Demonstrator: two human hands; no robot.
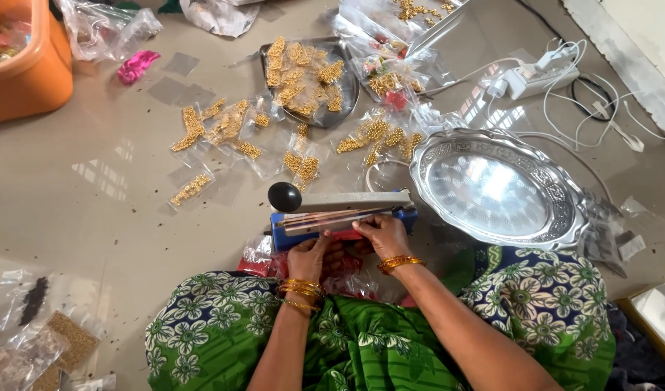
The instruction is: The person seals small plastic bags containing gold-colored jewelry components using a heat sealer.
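Blue heat sealer [337,217] under left hand [308,255] and right hand [382,233].

A home floor used as a packing spot: grey tiled floor [93,195], a heat sealer [340,217], scattered clear packets [224,127] of gold beads, a power strip [539,76]

The orange tub [21,65] is cut off by the top and left edges. The left hand [308,257] and right hand [382,235] cover part of a clear bag, so what is inside cannot be seen. The gold bits in the little bags [224,127] are too small to tell apart. A box [658,318] is cut off at the right edge.
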